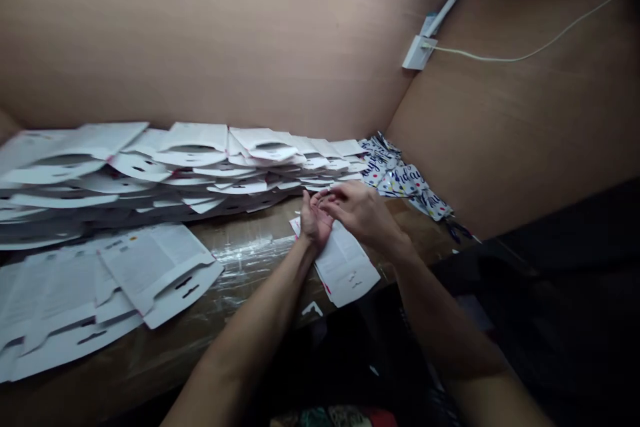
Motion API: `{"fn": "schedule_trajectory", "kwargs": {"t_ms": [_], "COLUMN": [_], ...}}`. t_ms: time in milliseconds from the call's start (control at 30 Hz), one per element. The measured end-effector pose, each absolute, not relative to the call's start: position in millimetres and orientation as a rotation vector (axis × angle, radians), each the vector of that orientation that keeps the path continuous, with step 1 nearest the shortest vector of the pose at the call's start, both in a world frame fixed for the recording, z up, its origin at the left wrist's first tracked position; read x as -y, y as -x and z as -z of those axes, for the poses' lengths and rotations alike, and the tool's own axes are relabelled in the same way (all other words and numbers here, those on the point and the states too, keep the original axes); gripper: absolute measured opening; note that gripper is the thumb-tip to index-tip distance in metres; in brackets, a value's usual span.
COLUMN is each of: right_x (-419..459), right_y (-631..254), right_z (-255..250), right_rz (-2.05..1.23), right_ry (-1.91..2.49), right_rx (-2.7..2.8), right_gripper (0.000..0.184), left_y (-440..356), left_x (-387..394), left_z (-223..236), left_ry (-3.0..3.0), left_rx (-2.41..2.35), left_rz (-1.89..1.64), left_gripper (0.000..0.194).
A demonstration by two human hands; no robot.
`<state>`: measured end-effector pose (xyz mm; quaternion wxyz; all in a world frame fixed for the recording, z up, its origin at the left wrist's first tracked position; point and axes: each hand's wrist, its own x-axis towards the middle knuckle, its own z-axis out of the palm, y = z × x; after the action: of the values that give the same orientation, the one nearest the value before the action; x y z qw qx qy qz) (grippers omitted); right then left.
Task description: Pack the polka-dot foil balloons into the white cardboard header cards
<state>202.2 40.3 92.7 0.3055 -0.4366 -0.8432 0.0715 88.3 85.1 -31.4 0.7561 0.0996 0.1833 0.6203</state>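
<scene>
My left hand [317,219] is turned palm up, thumb stretched out and fingers loosely cupped. Over its palm, the thumb and fingers of my right hand [364,212] are pinched together; whatever they hold, if anything, is too small to make out. Beneath both hands lies a flat white printed packet [350,270], with a slotted rounded flap facing me and a reddish edge. It rests near the front edge of the tape-covered brown table [250,240].
Overlapping white packets [195,140] are piled along the back wall. More packets [160,267] lie fanned out at front left. Spotted, lettered pieces [400,177] are heaped in the right corner, beside dark-handled scissors [457,230]. A white socket box [419,52] with a cable hangs above.
</scene>
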Motion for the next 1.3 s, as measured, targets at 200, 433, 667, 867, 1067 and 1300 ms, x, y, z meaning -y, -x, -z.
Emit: {"fn": "schedule_trajectory", "kwargs": {"t_ms": [200,433,667,867,1067,1300], "right_x": [51,75,60,28,25,51], "right_y": [-300,-288,-289,-299,-266,-249], "right_z": [25,43,36,41,48,21], "right_rz": [-0.452,-0.516,-0.399,-0.432,-0.552,-0.093], "right_ry": [1.96,1.796,1.807,1.682,1.594,1.513], "right_rx": [2.092,1.706,1.478,1.007,1.042,1.266], "right_gripper": [0.035,0.012,0.022,0.025,0.027,0.014], "left_y": [-96,-104,-111,-118,-120,-111], "left_x": [-89,-83,-70,-52,-31,-42], "left_z": [48,43,25,10,6,4], "left_ry": [-0.174,-0.273,-0.682,-0.679,-0.416,-0.344], "left_rx": [-0.446,-0.463,-0.589,-0.701,-0.341,-0.396], "left_rz": [-1.312,-1.246,-1.411,-1.547,-0.946,-1.055], "left_gripper": [0.061,0.059,0.029,0.051,0.08,0.082]}}
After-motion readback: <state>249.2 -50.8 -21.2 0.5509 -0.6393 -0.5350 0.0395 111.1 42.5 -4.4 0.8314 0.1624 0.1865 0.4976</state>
